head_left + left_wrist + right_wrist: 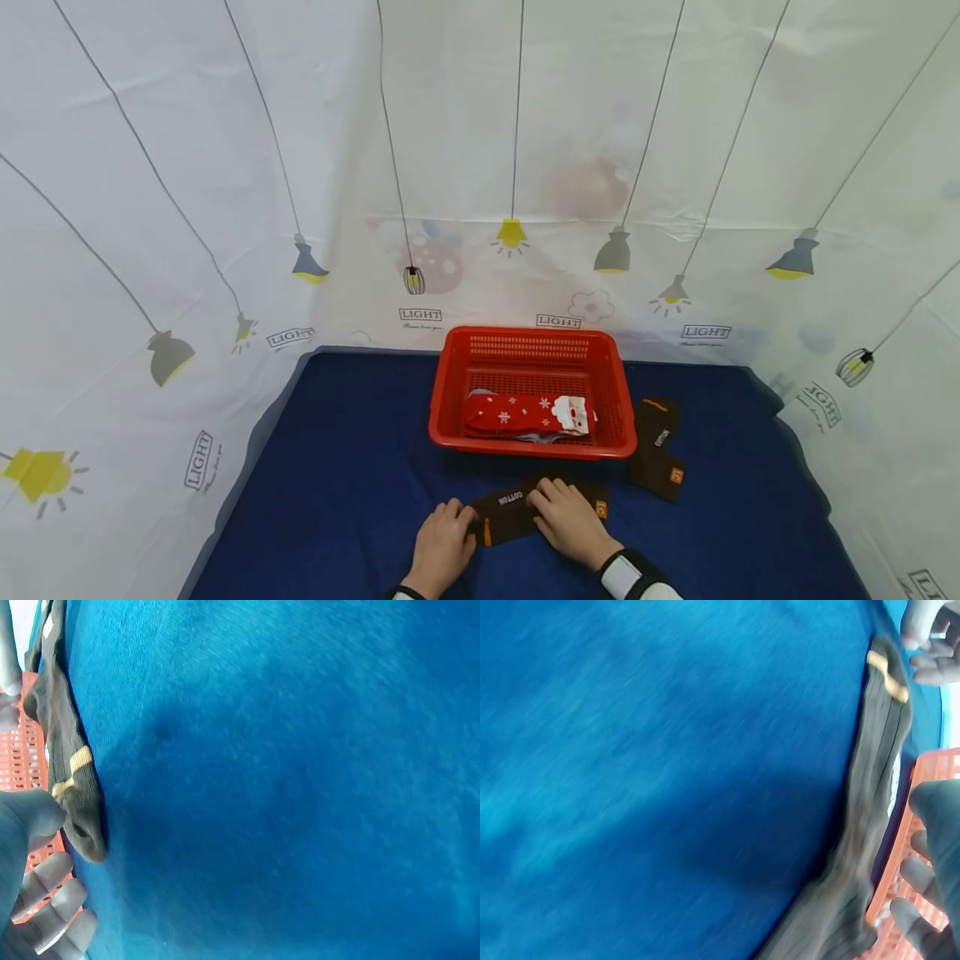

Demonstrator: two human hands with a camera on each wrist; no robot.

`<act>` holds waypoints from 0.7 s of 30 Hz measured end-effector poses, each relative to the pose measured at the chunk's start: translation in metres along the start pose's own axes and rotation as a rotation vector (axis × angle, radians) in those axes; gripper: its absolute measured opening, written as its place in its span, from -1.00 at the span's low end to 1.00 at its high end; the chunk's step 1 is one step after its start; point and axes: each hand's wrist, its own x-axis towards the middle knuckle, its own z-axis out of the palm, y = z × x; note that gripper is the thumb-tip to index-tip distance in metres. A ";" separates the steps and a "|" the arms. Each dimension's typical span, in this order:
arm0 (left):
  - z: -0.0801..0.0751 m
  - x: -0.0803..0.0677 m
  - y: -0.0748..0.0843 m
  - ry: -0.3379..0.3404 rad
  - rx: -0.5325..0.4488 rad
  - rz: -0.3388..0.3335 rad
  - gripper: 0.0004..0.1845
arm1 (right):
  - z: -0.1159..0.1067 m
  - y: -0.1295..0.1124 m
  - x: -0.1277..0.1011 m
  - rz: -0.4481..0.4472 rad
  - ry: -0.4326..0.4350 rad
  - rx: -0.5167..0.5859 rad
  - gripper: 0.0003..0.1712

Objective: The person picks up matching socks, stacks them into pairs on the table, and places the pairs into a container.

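Covering brown sock (525, 508) middle: right hand (572, 521).

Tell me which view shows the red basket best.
The head view: the whole red basket shows, a Santa sock inside. Both wrist views catch only a strip of its mesh wall at the frame edge.

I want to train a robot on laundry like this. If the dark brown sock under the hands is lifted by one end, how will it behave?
The dark brown knitted sock will probably droop limply: it lies flat and thin on the blue cloth. It looks light, so the left hand and right hand likely need little force. Pushed, it may bunch rather than slide, since the cloth looks fuzzy.
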 end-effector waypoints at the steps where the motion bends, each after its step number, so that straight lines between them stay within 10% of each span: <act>1: 0.000 0.000 -0.001 -0.005 -0.001 -0.008 -0.74 | 0.001 -0.003 0.003 -0.005 -0.006 0.004 -0.71; 21: -0.004 -0.014 -0.014 -0.116 -0.024 -0.096 -0.78 | 0.024 -0.039 0.048 -0.062 -0.252 0.025 -0.67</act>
